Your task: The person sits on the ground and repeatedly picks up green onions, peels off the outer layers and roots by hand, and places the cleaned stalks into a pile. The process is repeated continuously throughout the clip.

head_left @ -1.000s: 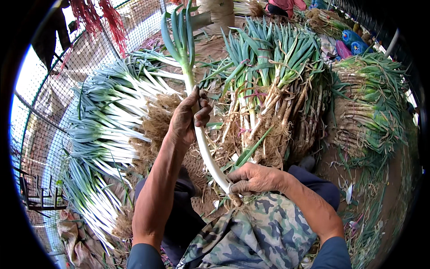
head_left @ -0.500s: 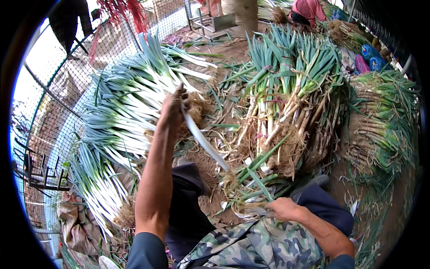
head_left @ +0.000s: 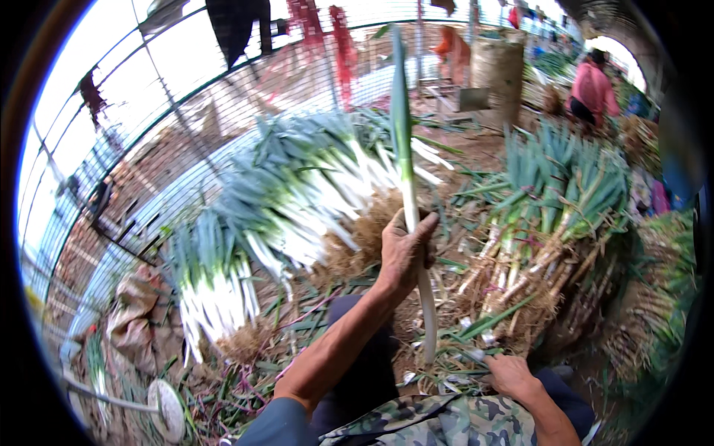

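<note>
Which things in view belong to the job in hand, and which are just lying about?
Likely in the job:
leek in the left hand
white-stemmed leek rows
browner leek bundle

Seemingly just there:
crumpled brown sacking
hanging red strands
round white disc

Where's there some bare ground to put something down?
The brown ground looks barest between the tall pale sack and the tied leek bundles. It's crowded on the left, where white-stemmed leeks spread, and leafy scraps lie around near the right hand.
</note>
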The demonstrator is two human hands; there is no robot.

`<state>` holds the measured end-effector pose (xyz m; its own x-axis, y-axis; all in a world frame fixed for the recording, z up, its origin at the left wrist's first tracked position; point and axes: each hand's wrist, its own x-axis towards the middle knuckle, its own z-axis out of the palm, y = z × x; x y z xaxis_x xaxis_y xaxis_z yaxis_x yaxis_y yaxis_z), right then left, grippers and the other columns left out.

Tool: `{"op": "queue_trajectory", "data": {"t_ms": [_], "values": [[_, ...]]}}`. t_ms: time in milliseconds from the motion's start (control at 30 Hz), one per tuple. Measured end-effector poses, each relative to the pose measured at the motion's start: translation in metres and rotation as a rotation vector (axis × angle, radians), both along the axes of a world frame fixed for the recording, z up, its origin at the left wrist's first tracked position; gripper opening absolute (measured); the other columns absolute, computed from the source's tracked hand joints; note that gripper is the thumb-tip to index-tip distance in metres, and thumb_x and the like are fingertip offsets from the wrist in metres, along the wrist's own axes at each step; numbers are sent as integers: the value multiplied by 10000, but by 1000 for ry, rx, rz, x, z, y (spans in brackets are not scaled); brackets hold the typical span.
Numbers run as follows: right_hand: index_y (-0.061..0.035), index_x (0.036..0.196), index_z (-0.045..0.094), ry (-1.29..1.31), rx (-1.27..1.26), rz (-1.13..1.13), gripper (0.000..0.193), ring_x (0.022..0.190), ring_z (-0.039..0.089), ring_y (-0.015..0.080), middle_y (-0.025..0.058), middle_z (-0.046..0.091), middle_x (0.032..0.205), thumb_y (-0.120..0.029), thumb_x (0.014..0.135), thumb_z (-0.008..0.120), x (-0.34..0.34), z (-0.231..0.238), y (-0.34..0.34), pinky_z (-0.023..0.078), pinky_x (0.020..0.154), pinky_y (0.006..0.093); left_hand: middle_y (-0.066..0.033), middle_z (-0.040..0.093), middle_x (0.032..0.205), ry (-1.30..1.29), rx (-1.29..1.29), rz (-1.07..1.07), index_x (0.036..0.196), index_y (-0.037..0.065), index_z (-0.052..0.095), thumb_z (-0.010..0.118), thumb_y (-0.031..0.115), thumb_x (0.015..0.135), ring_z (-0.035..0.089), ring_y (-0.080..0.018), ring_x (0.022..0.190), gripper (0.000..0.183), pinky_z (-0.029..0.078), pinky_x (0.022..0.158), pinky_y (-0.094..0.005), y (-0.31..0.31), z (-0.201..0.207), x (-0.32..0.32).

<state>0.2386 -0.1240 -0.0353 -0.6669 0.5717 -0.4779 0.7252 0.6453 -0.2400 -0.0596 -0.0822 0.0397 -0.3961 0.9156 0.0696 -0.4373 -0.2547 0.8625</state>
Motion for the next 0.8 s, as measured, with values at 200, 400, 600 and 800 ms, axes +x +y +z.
{"op": "queue_trajectory", "data": {"t_ms": [200, 400, 600, 800], "values": [[-21, 1056, 561, 208, 47, 5, 388, 890, 586, 395, 187, 598, 922, -179, 731, 701, -20, -2, 1, 469, 759, 472, 21, 471, 650, -32, 72, 148, 948, 68, 509, 626, 183, 899, 436, -64, 421, 171, 328, 355, -209, -91, 33, -68], [-33, 1141, 556, 282, 24, 86, 443, 891, 585, 382, 179, 601, 941, -162, 738, 689, -37, -11, 4, 468, 766, 455, 18, 494, 642, 176, 59, 454, 964, 41, 516, 642, 181, 885, 429, -53, 402, 204, 329, 322, -186, -189, 39, -149], [-39, 1052, 617, 268, -24, 63, 340, 900, 581, 383, 173, 613, 942, -194, 754, 676, -28, -17, -2, 466, 781, 450, -142, 607, 874, 667, -519, 912, 1061, -48, 512, 691, 311, 837, 627, -207, 664, 460, 539, 558, -318, -319, 38, -317], [-60, 1098, 600, 217, -65, 52, 379, 951, 572, 361, 176, 599, 977, -235, 770, 676, -25, -31, 6, 463, 795, 461, -254, 567, 1190, 1423, -756, 1143, 1209, -78, 516, 662, 292, 829, 547, -355, 1111, 551, 415, 948, -392, -302, 12, -400]]}}
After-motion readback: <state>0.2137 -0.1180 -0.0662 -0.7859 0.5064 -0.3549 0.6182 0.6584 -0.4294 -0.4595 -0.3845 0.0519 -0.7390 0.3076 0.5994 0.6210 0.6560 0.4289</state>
